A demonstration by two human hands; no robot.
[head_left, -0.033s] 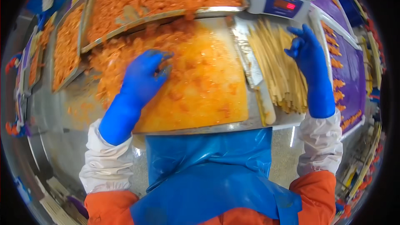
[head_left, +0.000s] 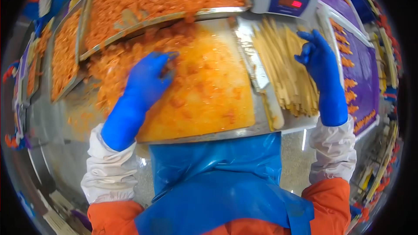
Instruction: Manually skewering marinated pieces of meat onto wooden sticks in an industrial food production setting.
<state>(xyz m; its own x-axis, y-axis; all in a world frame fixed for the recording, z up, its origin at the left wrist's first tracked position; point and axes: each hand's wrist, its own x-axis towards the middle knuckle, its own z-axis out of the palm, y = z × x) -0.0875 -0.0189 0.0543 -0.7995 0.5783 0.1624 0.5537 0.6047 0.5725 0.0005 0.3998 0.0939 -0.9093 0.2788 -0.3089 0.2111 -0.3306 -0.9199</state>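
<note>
My left hand (head_left: pixel 148 78), in a blue glove, is over the near right part of a heap of orange, sauce-coated meat pieces (head_left: pixel 113 72). Its fingers curl, with a gap between them and the thumb, and I make out nothing held there. Under the heap lies a cutting board (head_left: pixel 213 104) smeared with orange sauce. My right hand (head_left: pixel 320 58), also gloved in blue, hovers at the right side of a bundle of flat wooden sticks (head_left: pixel 285 69). Its thumb and forefinger are apart, with no stick visibly gripped. A knife (head_left: pixel 257 67) with a pale handle lies between board and sticks.
Metal trays of orange meat stand beyond the board (head_left: pixel 165 0) and at the left (head_left: pixel 65 56). A scale (head_left: pixel 285 0) with a lit display is behind the sticks. At the right, a purple-lined tray (head_left: pixel 363 74) bears skewered pieces in a row.
The view has shifted slightly, so the table's things appear a little further left. My right hand has come a little nearer to me; my left hand keeps nearly the same pose.
</note>
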